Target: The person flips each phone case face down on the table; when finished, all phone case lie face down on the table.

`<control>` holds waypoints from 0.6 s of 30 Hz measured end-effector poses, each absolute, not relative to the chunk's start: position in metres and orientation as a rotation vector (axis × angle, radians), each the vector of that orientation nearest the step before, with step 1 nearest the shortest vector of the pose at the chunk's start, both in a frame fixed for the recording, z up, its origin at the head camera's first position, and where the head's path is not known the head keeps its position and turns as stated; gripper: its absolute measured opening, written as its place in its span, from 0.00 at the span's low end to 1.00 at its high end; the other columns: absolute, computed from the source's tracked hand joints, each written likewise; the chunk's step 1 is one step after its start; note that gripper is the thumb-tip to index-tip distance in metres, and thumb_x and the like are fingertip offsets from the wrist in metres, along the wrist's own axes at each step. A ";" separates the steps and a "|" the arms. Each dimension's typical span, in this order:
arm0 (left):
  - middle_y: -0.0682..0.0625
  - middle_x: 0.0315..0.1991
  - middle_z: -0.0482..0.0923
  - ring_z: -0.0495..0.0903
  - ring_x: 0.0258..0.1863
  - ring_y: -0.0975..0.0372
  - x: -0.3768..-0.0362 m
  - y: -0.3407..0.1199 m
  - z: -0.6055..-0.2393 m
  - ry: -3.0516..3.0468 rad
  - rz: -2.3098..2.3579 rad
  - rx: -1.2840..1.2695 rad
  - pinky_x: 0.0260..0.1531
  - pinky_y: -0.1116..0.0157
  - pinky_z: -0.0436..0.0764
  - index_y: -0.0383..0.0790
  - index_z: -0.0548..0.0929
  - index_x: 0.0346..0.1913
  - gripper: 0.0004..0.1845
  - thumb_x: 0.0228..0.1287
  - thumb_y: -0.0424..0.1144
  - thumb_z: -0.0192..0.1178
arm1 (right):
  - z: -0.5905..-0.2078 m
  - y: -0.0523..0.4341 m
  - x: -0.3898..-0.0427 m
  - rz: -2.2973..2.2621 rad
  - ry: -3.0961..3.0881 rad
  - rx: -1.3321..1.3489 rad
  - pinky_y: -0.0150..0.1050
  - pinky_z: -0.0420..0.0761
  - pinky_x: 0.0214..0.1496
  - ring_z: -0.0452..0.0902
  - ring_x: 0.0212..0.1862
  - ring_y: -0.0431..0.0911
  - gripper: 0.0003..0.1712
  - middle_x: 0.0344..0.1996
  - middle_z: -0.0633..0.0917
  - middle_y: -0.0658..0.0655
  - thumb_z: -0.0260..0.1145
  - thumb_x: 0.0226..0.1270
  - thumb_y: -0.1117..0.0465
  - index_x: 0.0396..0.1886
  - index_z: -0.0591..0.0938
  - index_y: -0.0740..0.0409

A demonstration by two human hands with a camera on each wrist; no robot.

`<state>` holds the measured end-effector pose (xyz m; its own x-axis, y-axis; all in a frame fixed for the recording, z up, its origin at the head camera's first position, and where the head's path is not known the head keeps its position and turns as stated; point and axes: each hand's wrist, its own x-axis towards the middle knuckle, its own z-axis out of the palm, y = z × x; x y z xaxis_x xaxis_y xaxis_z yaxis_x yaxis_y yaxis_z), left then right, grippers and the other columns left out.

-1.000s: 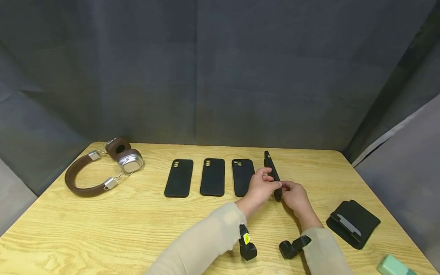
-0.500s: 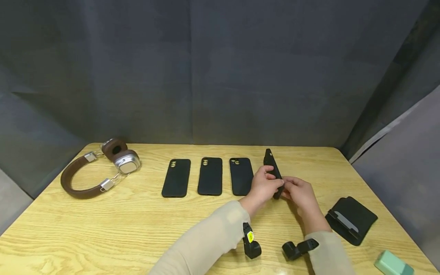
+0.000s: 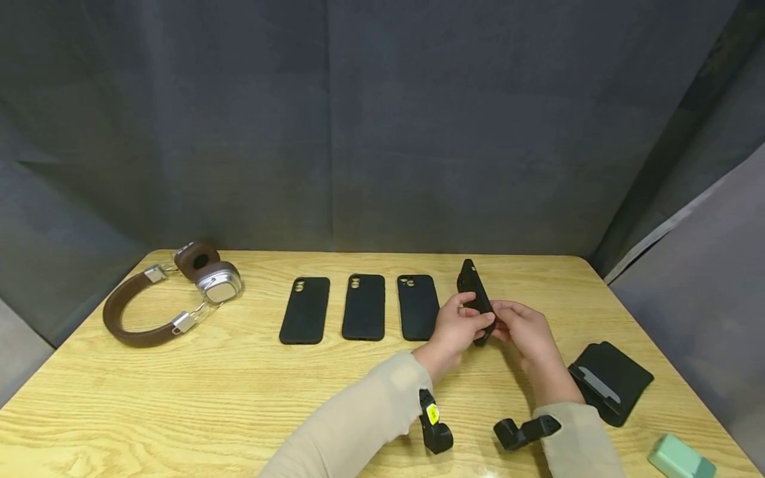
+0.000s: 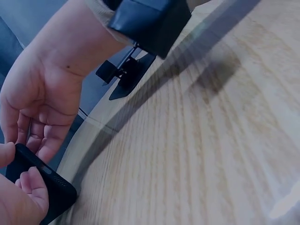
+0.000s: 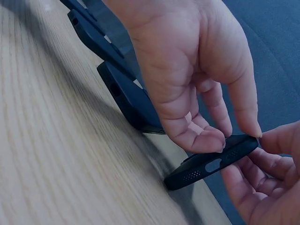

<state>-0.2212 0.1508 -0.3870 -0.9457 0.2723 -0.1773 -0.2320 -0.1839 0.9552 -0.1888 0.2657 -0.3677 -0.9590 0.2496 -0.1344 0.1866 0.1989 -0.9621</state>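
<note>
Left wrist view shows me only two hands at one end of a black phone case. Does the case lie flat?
Observer: No. In the head view the phone case is turned up on its side edge, pinched between the left hand and the right hand.
Operator: What is beside it?
Observer: Three black cases lie flat in a row on its left.
Operator: And further left?
Observer: Brown headphones lie near the far left corner.

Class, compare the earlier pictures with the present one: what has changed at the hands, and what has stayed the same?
Little has changed. Both hands, left hand and right hand, still hold the black phone case tilted on edge; the right hand has shifted slightly up along it. The three flat cases, headphones and black pouch stayed put.
</note>
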 end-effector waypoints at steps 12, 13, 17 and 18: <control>0.51 0.32 0.71 0.73 0.29 0.64 -0.220 0.146 -0.390 1.724 2.204 0.079 0.34 0.67 0.80 0.45 0.79 0.53 0.20 0.56 0.28 0.63 | -0.368 0.263 -0.191 1.854 -2.420 -0.451 0.26 0.78 0.35 0.74 0.32 0.32 0.27 0.34 0.78 0.48 0.53 0.70 0.56 0.58 0.70 0.74; 0.51 0.32 0.71 0.73 0.29 0.64 -0.220 0.146 -0.391 1.724 2.202 0.084 0.34 0.67 0.79 0.45 0.79 0.53 0.20 0.56 0.28 0.63 | -0.367 0.262 -0.191 1.840 -2.429 -0.462 0.26 0.78 0.35 0.73 0.32 0.32 0.27 0.35 0.78 0.49 0.53 0.70 0.55 0.58 0.71 0.73; 0.51 0.32 0.71 0.73 0.30 0.64 -0.220 0.143 -0.393 1.710 2.198 0.101 0.35 0.66 0.80 0.45 0.79 0.54 0.20 0.57 0.28 0.62 | -0.367 0.261 -0.192 1.811 -2.446 -0.490 0.26 0.78 0.36 0.73 0.33 0.33 0.29 0.40 0.78 0.53 0.57 0.67 0.52 0.59 0.71 0.71; 0.50 0.33 0.71 0.73 0.30 0.64 -0.220 0.143 -0.394 1.707 2.196 0.108 0.36 0.66 0.80 0.45 0.79 0.54 0.20 0.57 0.27 0.61 | -0.367 0.261 -0.193 1.811 -2.446 -0.494 0.26 0.78 0.37 0.74 0.33 0.32 0.29 0.41 0.78 0.53 0.58 0.67 0.52 0.59 0.71 0.70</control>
